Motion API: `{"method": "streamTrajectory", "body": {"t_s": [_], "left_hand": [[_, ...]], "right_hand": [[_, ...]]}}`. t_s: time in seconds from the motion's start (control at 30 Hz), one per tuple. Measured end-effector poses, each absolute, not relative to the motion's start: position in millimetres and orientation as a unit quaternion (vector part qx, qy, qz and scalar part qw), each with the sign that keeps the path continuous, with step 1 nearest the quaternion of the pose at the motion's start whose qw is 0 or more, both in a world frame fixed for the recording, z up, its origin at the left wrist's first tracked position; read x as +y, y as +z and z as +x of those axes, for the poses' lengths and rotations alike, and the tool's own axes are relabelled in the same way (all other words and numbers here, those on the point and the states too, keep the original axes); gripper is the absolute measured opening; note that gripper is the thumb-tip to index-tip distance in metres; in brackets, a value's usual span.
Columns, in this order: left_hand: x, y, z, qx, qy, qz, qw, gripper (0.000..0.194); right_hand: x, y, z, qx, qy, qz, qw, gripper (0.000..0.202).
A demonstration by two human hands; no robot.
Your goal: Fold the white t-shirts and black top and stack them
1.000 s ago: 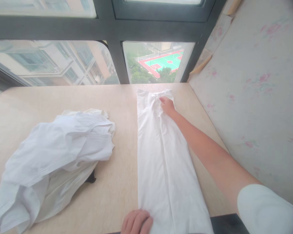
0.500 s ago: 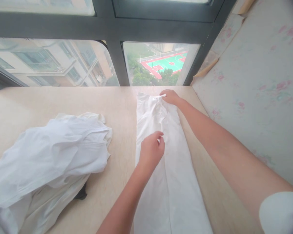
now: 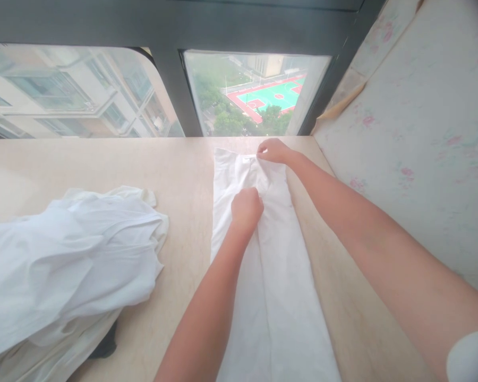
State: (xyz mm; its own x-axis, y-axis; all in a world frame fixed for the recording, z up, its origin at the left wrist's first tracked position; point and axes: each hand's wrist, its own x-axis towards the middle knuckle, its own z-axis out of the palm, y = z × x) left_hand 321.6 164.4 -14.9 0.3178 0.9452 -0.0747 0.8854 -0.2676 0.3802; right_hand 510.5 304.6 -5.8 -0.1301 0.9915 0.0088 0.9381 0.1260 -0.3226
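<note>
A long white garment [image 3: 282,276] lies lengthwise on the pale surface [image 3: 187,212], its top end near the window. My right hand [image 3: 273,150] pinches its top edge, right of the middle. Lower down, my left hand [image 3: 247,210] is closed over the garment's centre line, fingers curled against the cloth near some creases. Those fingertips are mostly hidden behind the hand.
At the left lies a loose pile of white and cream clothes [image 3: 75,260], with a dark piece [image 3: 104,342] showing beneath. A dark window frame [image 3: 175,90] borders the far edge. A floral-papered wall [image 3: 418,159] stands at the right.
My left hand has moved up the garment and closed. My right hand stays at the top edge, slightly further left. The view has shifted, with the clothes pile further left.
</note>
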Motion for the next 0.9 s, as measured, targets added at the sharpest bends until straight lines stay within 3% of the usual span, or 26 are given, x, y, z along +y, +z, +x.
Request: {"method": "streamTrajectory", "body": {"t_s": [0.43, 0.67, 0.8, 0.9], "left_hand": [[152, -24, 313, 0.625, 0.085, 0.756, 0.174, 0.012], [142, -7, 326, 0.522, 0.138, 0.835, 0.103, 0.016], [133, -21, 340, 0.403, 0.134, 0.904, 0.051, 0.023], [126, -41, 344, 0.431, 0.123, 0.893, 0.043, 0.052]], "right_hand": [[305, -32, 505, -0.674, 0.091, -0.716, 0.157, 0.018], [262, -37, 496, -0.669, -0.035, -0.686, 0.286, 0.035], [233, -56, 491, -0.693, 0.007, -0.693, 0.201, 0.038], [226, -69, 493, -0.724, 0.035, -0.676, 0.134, 0.047]]}}
